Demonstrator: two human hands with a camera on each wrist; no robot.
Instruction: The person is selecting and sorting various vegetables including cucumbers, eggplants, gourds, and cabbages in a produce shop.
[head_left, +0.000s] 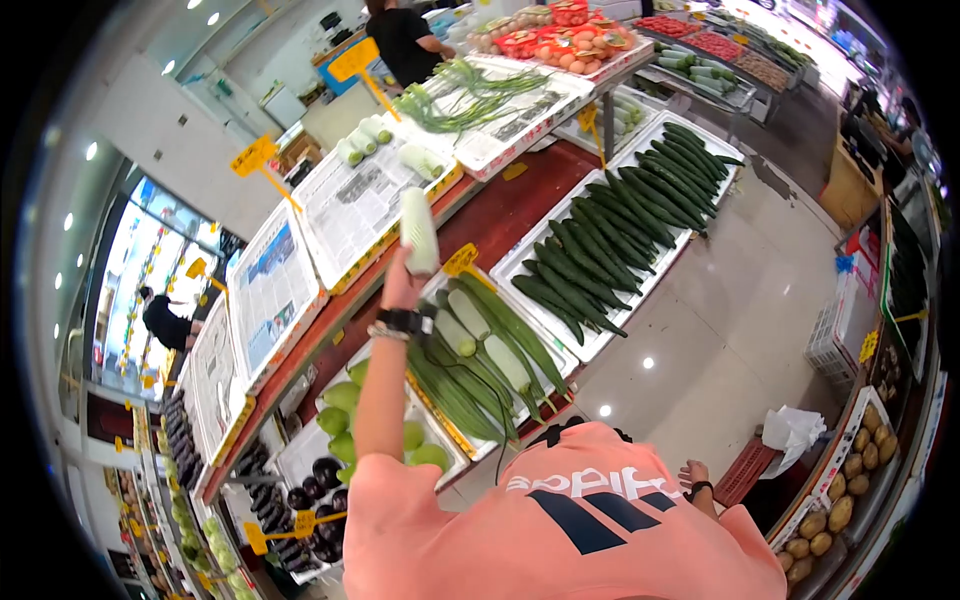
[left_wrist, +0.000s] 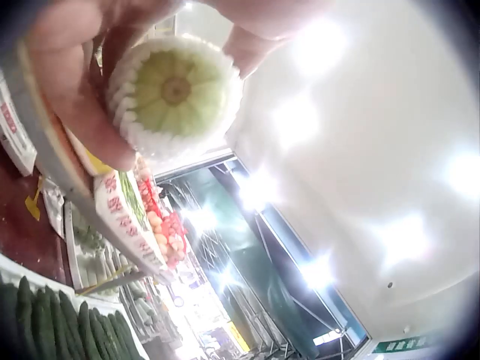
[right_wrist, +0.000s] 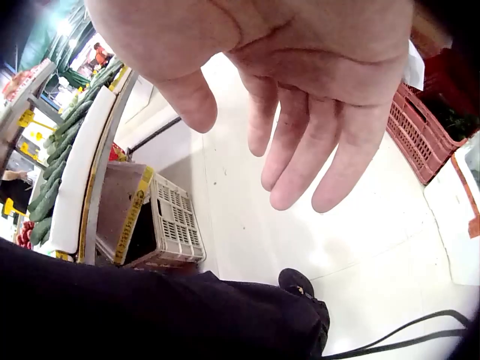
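My left hand [head_left: 400, 287] grips a long pale green gourd [head_left: 419, 232] in a white foam net, raised upright over the display edge. In the left wrist view, the round end of the gourd faces the camera, with fingers [left_wrist: 71, 90] wrapped about it. Below that arm lies a tray of long green gourds [head_left: 450, 385], with a few pale netted ones [head_left: 506, 362] among them. My right hand [head_left: 693, 474] hangs low at my side, holding nothing. Its fingers [right_wrist: 300, 150] point loosely down over the floor in the right wrist view.
Newspaper-lined trays [head_left: 345, 205] with several netted gourds [head_left: 365, 138] stand on the upper shelf. Dark cucumbers [head_left: 625, 225] fill a white tray to the right. Yellow price tags [head_left: 355, 60] stick up along the shelf. A white crate [right_wrist: 176, 221] and a red crate [right_wrist: 424, 135] stand on the floor.
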